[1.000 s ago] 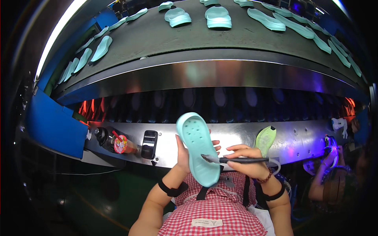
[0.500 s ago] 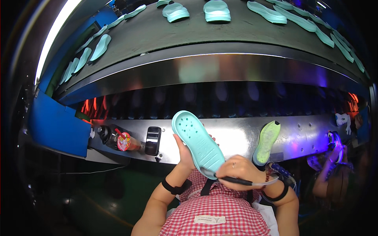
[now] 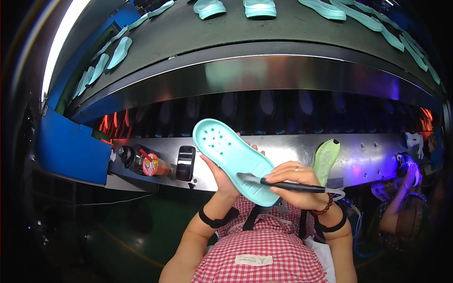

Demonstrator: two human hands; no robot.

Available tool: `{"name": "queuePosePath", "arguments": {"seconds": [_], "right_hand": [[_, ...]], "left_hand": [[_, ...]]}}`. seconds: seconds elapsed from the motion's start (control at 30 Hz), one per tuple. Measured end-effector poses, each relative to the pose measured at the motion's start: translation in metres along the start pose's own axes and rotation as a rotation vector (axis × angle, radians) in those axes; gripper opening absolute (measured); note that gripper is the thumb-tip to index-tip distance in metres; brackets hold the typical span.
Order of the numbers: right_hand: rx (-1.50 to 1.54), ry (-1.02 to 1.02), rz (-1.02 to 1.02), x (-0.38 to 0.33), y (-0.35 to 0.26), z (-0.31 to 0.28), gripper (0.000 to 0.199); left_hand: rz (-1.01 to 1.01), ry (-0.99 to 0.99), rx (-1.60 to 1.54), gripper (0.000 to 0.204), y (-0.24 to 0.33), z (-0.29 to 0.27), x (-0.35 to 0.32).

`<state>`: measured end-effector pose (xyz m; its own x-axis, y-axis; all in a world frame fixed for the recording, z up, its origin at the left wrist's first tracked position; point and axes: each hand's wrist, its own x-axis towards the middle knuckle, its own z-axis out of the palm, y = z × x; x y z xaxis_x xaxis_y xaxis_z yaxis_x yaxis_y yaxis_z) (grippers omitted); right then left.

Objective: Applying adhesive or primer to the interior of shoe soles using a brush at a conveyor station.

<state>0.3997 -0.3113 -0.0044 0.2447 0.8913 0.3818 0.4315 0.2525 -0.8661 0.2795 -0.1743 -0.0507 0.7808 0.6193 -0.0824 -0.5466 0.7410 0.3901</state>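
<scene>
A mint-green shoe sole [image 3: 225, 150] with a dotted front part is held up at a slant over the bench edge. My left hand [image 3: 221, 178] grips it from the left and underneath, with fingertips showing past its far right edge. Closed in a pen-like grip, my right hand [image 3: 298, 177] holds a black-handled brush [image 3: 302, 187] with a clear tube at its rear end. The brush's bristles lie on the sole's inner surface, in the heel half near its left side. Beyond my right hand, a yellow-green sole [image 3: 326, 159] lies on the metal bench, partly covered by the hand.
On the metal bench [image 3: 292, 146] to the left stand a dark bottle [image 3: 133, 159] and a cup with a red straw [image 3: 151, 165], beside a black phone [image 3: 185, 162]. Across the far side, a conveyor belt [image 3: 226, 34] carries several mint soles. Another person's hand [image 3: 411, 175] is at the right.
The brush has moved from the sole's lower left edge up onto its inner surface. The sole has shifted slightly up and tilted further left at its front end.
</scene>
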Motion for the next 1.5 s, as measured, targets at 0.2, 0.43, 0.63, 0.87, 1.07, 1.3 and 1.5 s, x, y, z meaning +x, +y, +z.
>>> {"name": "queuePosePath", "arguments": {"seconds": [0.2, 0.43, 0.63, 0.87, 1.07, 1.3, 1.5], "right_hand": [[0.21, -0.114, 0.003, -0.018, -0.005, -0.013, 0.019], [0.319, -0.258, 0.026, -0.025, 0.002, -0.011, 0.019], [1.154, 0.136, 0.414, -0.024, 0.005, 0.012, 0.016], [0.735, 0.047, 0.4, -0.031, -0.005, 0.011, 0.02], [0.627, -0.13, 0.171, -0.012, -0.004, -0.001, 0.022], [0.422, -0.211, 0.154, 0.001, -0.005, -0.02, 0.02], [0.489, -0.347, -0.002, -0.01, -0.01, -0.012, 0.022]], "left_hand": [[0.135, -0.129, 0.002, 0.092, 0.016, 0.007, 0.0], [0.126, -0.216, 0.066, 0.085, 0.027, 0.022, -0.002], [0.04, 0.004, 0.153, 0.075, 0.012, 0.028, -0.019], [-0.07, -0.145, 0.028, 0.072, 0.0, 0.021, -0.025], [-0.072, -0.128, 0.203, 0.077, 0.004, 0.018, -0.016], [-0.081, -0.115, 0.37, 0.077, 0.014, 0.014, -0.011], [-0.283, -0.111, -0.019, 0.069, 0.019, 0.018, -0.004]]}}
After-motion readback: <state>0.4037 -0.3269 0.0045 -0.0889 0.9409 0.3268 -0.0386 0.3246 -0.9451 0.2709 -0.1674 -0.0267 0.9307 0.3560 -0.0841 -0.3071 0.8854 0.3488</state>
